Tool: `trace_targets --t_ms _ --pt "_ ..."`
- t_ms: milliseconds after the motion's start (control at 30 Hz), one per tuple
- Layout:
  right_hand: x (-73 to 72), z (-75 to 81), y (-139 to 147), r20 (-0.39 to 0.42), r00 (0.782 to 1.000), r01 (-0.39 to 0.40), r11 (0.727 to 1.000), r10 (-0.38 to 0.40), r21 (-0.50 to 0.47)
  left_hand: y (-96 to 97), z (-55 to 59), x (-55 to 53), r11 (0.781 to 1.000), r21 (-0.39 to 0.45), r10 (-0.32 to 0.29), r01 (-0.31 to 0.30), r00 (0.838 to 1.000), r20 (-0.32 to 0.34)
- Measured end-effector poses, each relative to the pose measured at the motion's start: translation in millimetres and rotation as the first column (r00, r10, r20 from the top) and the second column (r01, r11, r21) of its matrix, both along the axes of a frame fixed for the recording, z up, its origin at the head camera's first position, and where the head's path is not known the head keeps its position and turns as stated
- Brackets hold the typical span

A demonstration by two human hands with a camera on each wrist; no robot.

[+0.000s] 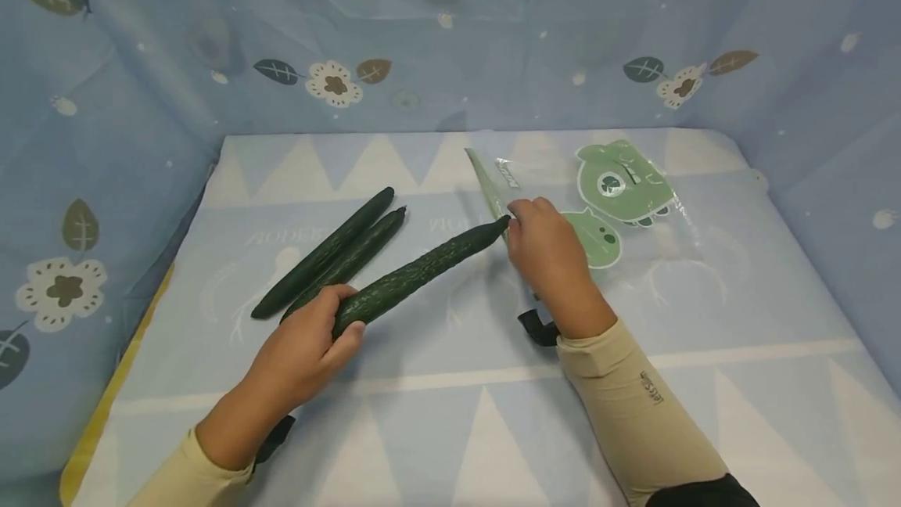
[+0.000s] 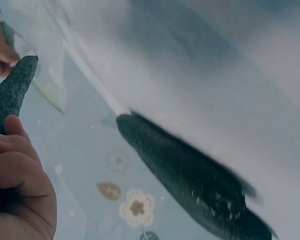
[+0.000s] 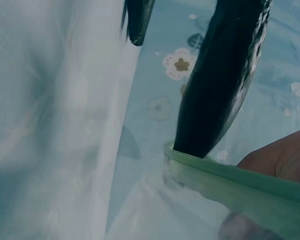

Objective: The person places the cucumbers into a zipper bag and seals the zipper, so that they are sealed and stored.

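Observation:
My left hand [image 1: 303, 346] grips the near end of a dark green, bumpy cucumber [image 1: 425, 266], held tilted over the table with its far tip pointing right. At that tip, my right hand [image 1: 552, 257] pinches the green edge of a clear plastic bag [image 1: 622, 182] printed with green cartoon animals. In the right wrist view the cucumber's tip [image 3: 195, 140] overlaps the bag's green-edged mouth [image 3: 240, 177], with part of the right hand showing behind that edge. Two more cucumbers, a rear one [image 1: 327, 253] and a front one [image 1: 366, 247], lie side by side beyond my left hand.
A pale blue and white patterned cloth [image 1: 450, 382] covers the table. Blue floral fabric [image 1: 450, 45] hangs behind it and along both sides. Yellow material [image 1: 116, 382] shows along the left table edge.

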State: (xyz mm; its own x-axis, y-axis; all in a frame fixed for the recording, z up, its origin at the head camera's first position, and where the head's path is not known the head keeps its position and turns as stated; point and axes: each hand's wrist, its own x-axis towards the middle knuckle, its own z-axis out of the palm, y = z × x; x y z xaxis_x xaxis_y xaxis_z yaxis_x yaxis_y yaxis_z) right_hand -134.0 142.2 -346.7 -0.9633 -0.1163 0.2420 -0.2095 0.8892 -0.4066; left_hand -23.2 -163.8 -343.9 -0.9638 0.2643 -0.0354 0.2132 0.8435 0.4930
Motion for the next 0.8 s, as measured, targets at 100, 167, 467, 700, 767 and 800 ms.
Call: trace_targets --t_ms 100,167,467,700,767,800 --pt "2.6 0.2 -2 0.012 1.000 -0.018 1.000 0.018 -0.002 6.9 -3.8 -5.9 0.999 -0.011 -0.040 0.039 0.999 -0.019" --pt "4.2 -0.4 -3 0.016 1.000 -0.024 1.000 0.024 -0.002 12.7 -6.4 -11.2 0.998 -0.014 -0.064 0.063 0.997 -0.038" --pt "10.5 -3.4 -10 -0.019 0.997 -0.076 0.997 0.076 -0.010 47.8 -19.0 -40.0 0.987 -0.007 -0.158 0.159 0.981 -0.113" --pt "14.7 -3.6 -19 -0.133 0.980 -0.151 0.988 0.147 -0.020 75.6 -38.2 -64.8 0.975 0.030 -0.210 0.222 0.951 -0.226" --pt "14.9 -3.4 -20 -0.170 0.973 -0.163 0.986 0.156 -0.026 83.1 -39.7 -72.4 0.973 0.033 -0.216 0.230 0.946 -0.240" --pt "15.2 -2.7 -20 -0.179 0.971 -0.167 0.986 0.159 -0.029 86.5 -39.2 -75.8 0.972 0.034 -0.220 0.234 0.947 -0.233"
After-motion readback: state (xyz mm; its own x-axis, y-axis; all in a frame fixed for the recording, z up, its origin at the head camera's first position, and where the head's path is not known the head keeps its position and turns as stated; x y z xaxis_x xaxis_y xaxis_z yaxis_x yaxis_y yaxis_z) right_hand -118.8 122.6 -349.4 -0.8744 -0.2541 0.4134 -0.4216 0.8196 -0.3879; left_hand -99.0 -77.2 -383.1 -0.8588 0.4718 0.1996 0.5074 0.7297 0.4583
